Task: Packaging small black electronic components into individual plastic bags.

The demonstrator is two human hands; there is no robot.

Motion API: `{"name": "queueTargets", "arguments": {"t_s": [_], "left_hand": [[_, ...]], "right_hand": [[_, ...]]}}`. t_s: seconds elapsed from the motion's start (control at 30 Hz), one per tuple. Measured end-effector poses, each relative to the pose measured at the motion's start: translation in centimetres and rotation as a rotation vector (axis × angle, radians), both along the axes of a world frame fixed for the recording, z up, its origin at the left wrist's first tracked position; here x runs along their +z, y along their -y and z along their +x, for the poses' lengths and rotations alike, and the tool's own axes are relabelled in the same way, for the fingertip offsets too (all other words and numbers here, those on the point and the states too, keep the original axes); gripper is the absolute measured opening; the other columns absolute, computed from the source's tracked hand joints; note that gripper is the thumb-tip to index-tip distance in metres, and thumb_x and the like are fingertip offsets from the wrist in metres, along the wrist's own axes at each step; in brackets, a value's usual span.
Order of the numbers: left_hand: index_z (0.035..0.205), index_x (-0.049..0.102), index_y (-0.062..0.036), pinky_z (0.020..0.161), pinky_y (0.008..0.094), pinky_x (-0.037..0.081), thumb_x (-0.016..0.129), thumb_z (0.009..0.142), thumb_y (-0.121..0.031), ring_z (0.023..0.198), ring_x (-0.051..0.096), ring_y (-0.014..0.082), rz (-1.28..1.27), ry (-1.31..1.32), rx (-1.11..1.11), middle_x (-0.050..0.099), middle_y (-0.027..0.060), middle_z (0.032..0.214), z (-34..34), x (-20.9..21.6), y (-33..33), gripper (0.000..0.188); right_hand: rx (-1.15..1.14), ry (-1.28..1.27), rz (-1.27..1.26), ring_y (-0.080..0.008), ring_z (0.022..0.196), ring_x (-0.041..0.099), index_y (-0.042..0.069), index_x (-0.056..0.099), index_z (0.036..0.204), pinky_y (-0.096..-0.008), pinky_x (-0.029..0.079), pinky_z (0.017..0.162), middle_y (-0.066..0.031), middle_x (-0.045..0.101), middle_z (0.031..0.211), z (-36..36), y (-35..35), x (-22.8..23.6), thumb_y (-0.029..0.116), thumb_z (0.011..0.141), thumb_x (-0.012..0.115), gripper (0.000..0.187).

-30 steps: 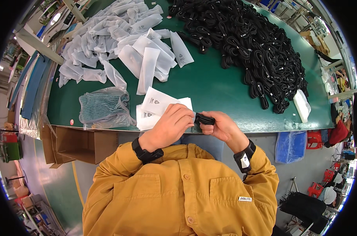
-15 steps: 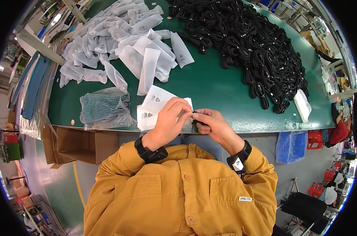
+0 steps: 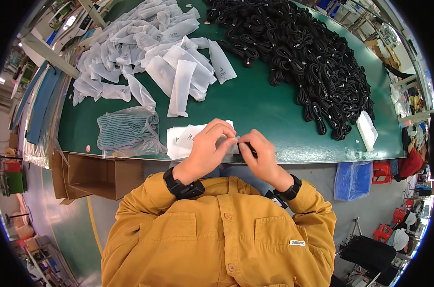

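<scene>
At the table's near edge my left hand (image 3: 208, 147) is closed in a pinch on a white translucent pouch (image 3: 189, 136), whose far side lies over a flat stack of like pouches (image 3: 175, 150). My right hand (image 3: 261, 159) sits just to its right, fingers curled around a black coiled cable (image 3: 253, 151), mostly hidden by the fingers. The two hands' fingertips are slightly apart. A loose heap of filled, frosted pouches (image 3: 126, 52) spreads over the far left. Far right is a large pile of bundled black cables (image 3: 317, 71).
The green table (image 3: 255, 107) ends just in front of me. Left of the stack lies a clear bag with a blue-green ribbed knit item (image 3: 126, 130). A white packet (image 3: 366, 131) rests near the right edge. Below are a cardboard box (image 3: 97, 176) and a blue plastic-lined bin (image 3: 353, 181).
My right hand has turned and drawn slightly away from the left fingertips. The pouch in my left hand has tilted lower over the stack.
</scene>
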State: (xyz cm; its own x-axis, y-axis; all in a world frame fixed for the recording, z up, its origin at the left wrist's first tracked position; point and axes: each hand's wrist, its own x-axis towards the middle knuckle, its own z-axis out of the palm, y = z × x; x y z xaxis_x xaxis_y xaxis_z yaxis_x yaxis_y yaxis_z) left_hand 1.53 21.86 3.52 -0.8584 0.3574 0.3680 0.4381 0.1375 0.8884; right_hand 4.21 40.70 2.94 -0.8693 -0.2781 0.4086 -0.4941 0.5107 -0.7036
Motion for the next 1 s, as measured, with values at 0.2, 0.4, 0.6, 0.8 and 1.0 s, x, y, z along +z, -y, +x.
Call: {"name": "queueTargets", "arguments": {"t_s": [0.2, 0.4, 0.6, 0.8, 1.0], "left_hand": [[0.092, 0.060, -0.0011, 0.083, 0.0302, 0.050, 0.065, 0.088, 0.001, 0.096, 0.060, 0.0173, 0.034, 0.120, -0.043, 0.061, 0.0075, 0.105, -1.3, 1.9, 0.9, 0.006], [0.093, 0.060, -0.0022, 0.087, 0.0307, 0.050, 0.063, 0.095, -0.007, 0.106, 0.059, 0.0161, 0.290, 0.442, -0.143, 0.060, 0.0048, 0.106, -2.4, 2.9, 0.7, 0.006], [0.103, 0.063, -0.0015, 0.089, 0.0301, 0.050, 0.058, 0.101, -0.019, 0.108, 0.060, 0.0172, 0.429, 0.548, -0.182, 0.064, 0.0064, 0.114, -5.8, 3.3, 2.1, 0.018], [0.105, 0.064, 0.0018, 0.082, 0.0267, 0.049, 0.062, 0.095, -0.014, 0.089, 0.062, 0.0128, 0.136, -0.103, 0.496, 0.068, 0.0088, 0.100, -11.8, 7.7, 6.5, 0.019], [0.104, 0.064, -0.0038, 0.081, 0.0351, 0.049, 0.073, 0.081, -0.008, 0.093, 0.061, 0.0268, -0.281, 0.056, -0.019, 0.060, 0.0110, 0.098, -3.4, 0.7, 3.1, 0.025]], "right_hand": [[0.084, -0.117, -0.111, -0.0205, 0.076, 0.057, 0.002, 0.052, 0.112, -0.0324, 0.049, 0.065, -0.0102, 0.055, 0.099, -0.5, -0.1, 0.4, 0.002, 0.081, 0.074, 0.037], [0.136, -0.130, -0.353, -0.0215, 0.090, 0.055, 0.002, 0.052, 0.119, -0.0317, 0.049, 0.075, -0.0152, 0.048, 0.116, -1.3, -0.5, 1.6, 0.000, 0.080, 0.074, 0.045], [0.114, -0.236, -0.094, -0.0192, 0.087, 0.057, 0.003, 0.060, 0.120, -0.0304, 0.049, 0.072, -0.0140, 0.052, 0.111, -3.0, -0.2, 3.9, 0.001, 0.081, 0.073, 0.041], [-0.351, -0.171, 0.246, -0.0254, 0.085, 0.062, 0.004, 0.062, 0.123, -0.0318, 0.052, 0.071, -0.0133, 0.057, 0.110, -9.6, -5.7, 1.1, 0.007, 0.088, 0.067, 0.036], [-0.436, -0.272, 0.604, -0.0364, 0.089, 0.062, 0.003, 0.064, 0.115, -0.0439, 0.055, 0.073, -0.0165, 0.054, 0.104, -14.9, -10.2, -2.8, 0.018, 0.088, 0.071, 0.032]]}}
